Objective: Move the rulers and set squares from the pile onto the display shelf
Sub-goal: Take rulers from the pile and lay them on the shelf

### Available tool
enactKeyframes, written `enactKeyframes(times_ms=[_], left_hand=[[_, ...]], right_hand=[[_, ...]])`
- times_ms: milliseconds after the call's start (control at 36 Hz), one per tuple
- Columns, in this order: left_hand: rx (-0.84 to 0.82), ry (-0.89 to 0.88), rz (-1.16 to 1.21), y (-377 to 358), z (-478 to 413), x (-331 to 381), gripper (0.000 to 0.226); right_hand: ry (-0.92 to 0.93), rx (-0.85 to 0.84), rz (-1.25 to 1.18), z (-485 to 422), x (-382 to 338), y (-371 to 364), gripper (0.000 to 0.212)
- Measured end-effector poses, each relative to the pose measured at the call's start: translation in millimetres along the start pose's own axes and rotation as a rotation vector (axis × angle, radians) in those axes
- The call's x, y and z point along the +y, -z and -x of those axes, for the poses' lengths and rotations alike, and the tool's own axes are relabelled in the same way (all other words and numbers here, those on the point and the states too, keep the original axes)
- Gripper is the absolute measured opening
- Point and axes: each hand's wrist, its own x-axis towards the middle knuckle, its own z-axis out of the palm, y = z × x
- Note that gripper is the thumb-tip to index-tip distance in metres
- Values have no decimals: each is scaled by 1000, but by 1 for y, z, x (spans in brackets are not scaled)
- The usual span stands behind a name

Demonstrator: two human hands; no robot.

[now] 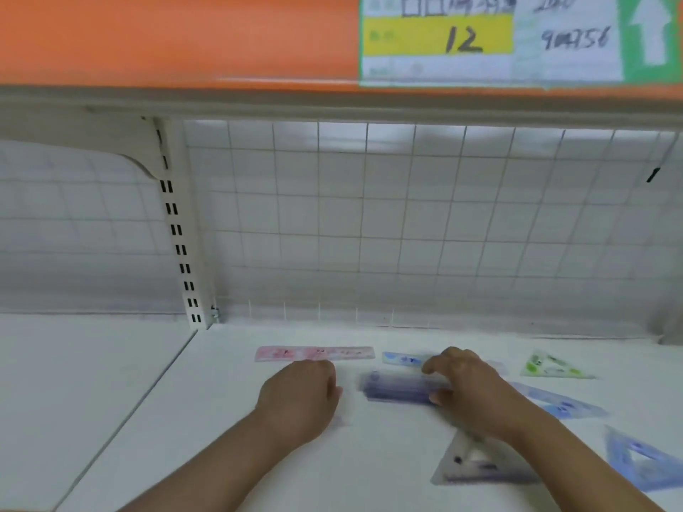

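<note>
Rulers and set squares are all lying flat on the white display shelf (221,419), spread across its right half.

Nearest: clear set square (469,469), partly under the right forearm. Just right of it, at the frame edge, a blue set square (643,463), blurred.

Mid shelf: right hand (469,389) grips the right end of a purple ruler (399,389), fingers curled over the top edge and thumb on the near edge. The ruler runs left-right; can't tell whether it's touching the shelf. Left hand (299,397) sits just beside the ruler's left end, not touching it. Its fingers are curled under, but there's too much motion blur to tell if it holds anything. A pale blue set square (558,399) lies right of the right wrist.

Behind the hands, in a row near the back: pink ruler (314,353), partly covered by the left knuckles; blue ruler (403,359), with its right end hidden by the right hand; green set square (554,365), well apart to the right.

Back wall: white wire grid (369,216) and a slotted upright (177,230) at left.

Top: orange shelf edge (177,38) with a price label (491,38) reading "12".
</note>
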Motion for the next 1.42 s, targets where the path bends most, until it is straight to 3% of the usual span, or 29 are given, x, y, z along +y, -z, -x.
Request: enactKeyframes(times_ms=[222,361,500,583,694,1111,1417], left_hand=[[16,62,12,-5,-1,6,25],[41,92,20,-7,2,8,24],[58,116,7,-7,6,9,25],[77,129,8,-7,8,9,25],[102,148,17,-6,15,8,24],[224,395,11,16,96,-55,22],[296,541,-24,62,206,-163,22]], right_hand=[[47,-55,-26,-4,8,-4,39],[88,-58,-27,-5,10,-6,30],[92,-92,13,-5,7,-2,44],[102,-47,8,-4,-1,5,55],[203,28,-44,-2,-22,16,51],[609,-34,-29,2,-143,16,37],[810,-46,-113,19,-309,-1,40]])
